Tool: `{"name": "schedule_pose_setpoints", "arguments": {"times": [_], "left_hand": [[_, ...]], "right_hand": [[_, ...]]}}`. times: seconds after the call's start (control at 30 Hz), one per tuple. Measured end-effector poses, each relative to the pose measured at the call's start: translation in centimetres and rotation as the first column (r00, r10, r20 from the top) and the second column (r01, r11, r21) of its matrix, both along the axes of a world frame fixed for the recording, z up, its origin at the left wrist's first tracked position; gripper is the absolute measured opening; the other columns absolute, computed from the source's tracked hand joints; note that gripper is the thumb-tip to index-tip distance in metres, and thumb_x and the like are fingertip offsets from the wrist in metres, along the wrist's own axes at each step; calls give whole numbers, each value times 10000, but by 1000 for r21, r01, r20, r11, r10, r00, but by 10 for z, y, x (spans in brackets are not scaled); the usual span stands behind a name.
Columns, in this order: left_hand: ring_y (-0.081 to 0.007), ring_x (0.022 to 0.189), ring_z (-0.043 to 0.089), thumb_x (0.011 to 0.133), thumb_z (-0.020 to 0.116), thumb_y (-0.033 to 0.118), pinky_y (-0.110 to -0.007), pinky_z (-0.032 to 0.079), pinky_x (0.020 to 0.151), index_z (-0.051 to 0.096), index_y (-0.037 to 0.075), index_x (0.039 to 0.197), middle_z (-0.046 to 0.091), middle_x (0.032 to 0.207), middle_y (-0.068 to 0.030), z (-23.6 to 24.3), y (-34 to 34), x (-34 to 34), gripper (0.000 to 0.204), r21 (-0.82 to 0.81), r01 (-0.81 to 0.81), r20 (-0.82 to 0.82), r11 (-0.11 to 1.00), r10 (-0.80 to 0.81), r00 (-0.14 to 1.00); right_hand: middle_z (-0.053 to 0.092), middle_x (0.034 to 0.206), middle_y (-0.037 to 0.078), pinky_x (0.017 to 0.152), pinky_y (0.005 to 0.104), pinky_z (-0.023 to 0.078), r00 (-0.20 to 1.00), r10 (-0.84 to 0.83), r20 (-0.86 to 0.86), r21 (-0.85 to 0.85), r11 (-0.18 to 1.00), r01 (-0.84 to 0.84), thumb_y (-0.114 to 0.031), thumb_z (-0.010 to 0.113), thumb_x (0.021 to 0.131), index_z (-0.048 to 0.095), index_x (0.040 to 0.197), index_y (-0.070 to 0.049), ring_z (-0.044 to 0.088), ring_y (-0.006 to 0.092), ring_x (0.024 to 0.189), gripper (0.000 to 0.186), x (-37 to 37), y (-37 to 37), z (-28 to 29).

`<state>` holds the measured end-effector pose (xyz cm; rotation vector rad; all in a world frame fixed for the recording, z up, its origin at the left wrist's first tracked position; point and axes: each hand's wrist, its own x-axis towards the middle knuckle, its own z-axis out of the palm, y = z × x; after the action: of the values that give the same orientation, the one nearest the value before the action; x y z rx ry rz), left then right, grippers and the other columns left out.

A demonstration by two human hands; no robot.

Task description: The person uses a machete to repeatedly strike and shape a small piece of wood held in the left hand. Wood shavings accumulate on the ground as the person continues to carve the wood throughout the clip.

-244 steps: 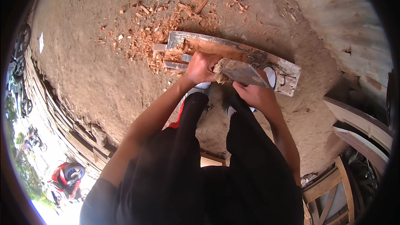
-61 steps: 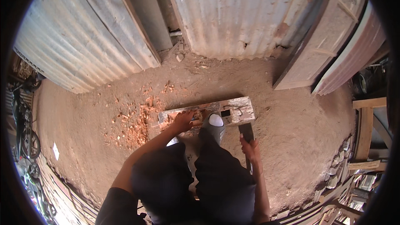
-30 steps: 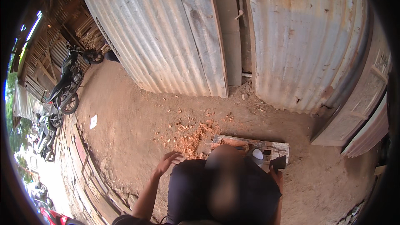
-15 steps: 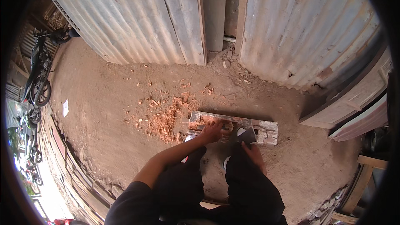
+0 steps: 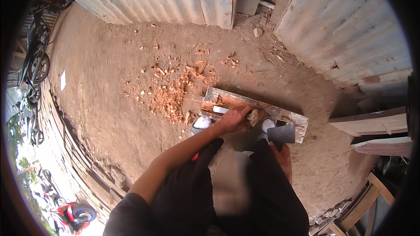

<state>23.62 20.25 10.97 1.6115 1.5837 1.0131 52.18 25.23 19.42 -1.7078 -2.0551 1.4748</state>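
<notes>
Okay, two bare hands (image 5: 235, 120) (image 5: 282, 156), one wood-handled metal chisel (image 5: 221, 109), one broad dark-grey blade (image 5: 282, 134), one hollowed paint-flecked wooden board (image 5: 295, 119).

Chisel (image 5: 220, 109) partly hidden under left hand (image 5: 235, 119); corrugated sheets (image 5: 144, 0) cut off above.

At 1 board (image 5: 271, 110), the left hand (image 5: 235, 119) grips a chisel (image 5: 220, 109), the right hand (image 5: 282, 154) a grey tool (image 5: 281, 134).
</notes>
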Motion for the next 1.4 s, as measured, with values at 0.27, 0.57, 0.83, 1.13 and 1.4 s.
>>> {"name": "schedule_pose_setpoints", "arguments": {"times": [0.27,0.57,0.83,1.13,1.4], "left_hand": [[-385,1029,670,637,816,173,-456,555,845,674,44,1103,675,1091,-169,11,4,-23,504,67,-35,-100,997,42,994],[-375,862,706,652,852,266,-449,562,757,727,76,1013,727,923,-165,3,3,-19,427,-59,-26,7,998,27,1000],[-367,732,693,685,845,323,-440,545,665,724,83,895,712,793,-153,2,0,-24,341,187,-101,100,977,83,992],[-371,713,684,692,846,297,-443,544,657,733,76,903,699,776,-161,-8,2,-19,326,194,-136,58,972,127,990],[-368,740,696,705,854,301,-439,556,677,722,58,939,706,799,-173,-26,-9,-17,362,116,-122,-20,986,126,992]], "right_hand": [[595,738,28,541,298,484,972,-154,-179,-284,954,99,-278,607,1045,564,1081,13,576,123,597,296,-47,27,49],[662,809,118,628,367,515,986,117,-122,-19,993,-120,-204,645,1014,607,1081,12,626,193,658,229,-78,12,41],[699,1070,197,890,437,521,958,248,-145,90,967,-237,-172,679,988,645,1191,5,672,369,998,271,-65,5,8],[702,1152,202,927,440,522,939,-24,-343,204,974,99,-156,734,940,656,1205,8,678,368,1066,322,-52,2,-53],[721,1166,194,904,440,544,970,64,-236,226,974,-9,-195,754,914,688,1192,-39,696,358,1091,325,-62,6,-39]]}}
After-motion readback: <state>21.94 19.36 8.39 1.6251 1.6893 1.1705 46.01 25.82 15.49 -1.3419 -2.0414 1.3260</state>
